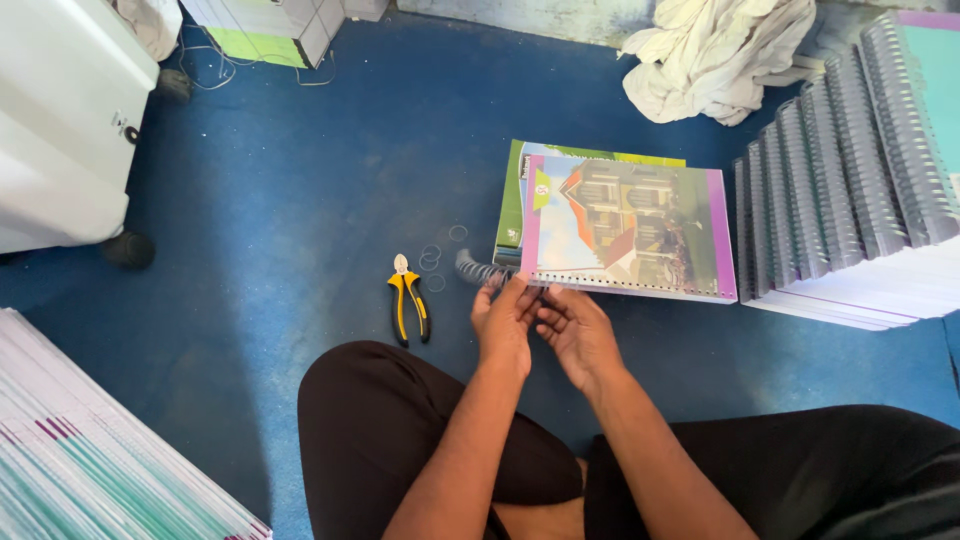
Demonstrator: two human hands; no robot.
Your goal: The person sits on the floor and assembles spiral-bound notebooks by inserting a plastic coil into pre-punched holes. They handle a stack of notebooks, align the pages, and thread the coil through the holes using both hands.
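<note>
Blue floor mat (330, 150) spreads under a seated person. Both hands pinch a spiral wire coil (480, 270) at the near edge of a purple-bordered notebook (625, 225): left hand (505, 320), right hand (575, 335). Yellow-handled pliers (408, 300) lie at nine o'clock, bound notebook stacks (850, 200) at three, crumpled cloth (715, 55) at one.

Yellow-and-black pliers (408, 300) are laid on the blue floor (300, 180), with small loose wire rings (436, 262) scattered just beside them. A fanned stack of spiral-bound books (850, 190) is seen at the right, and a crumpled white cloth (715, 55) near it at the top. A white cabinet (60, 120) is placed at the upper left, and a pile of unbound sheets (90, 460) at the lower left.
</note>
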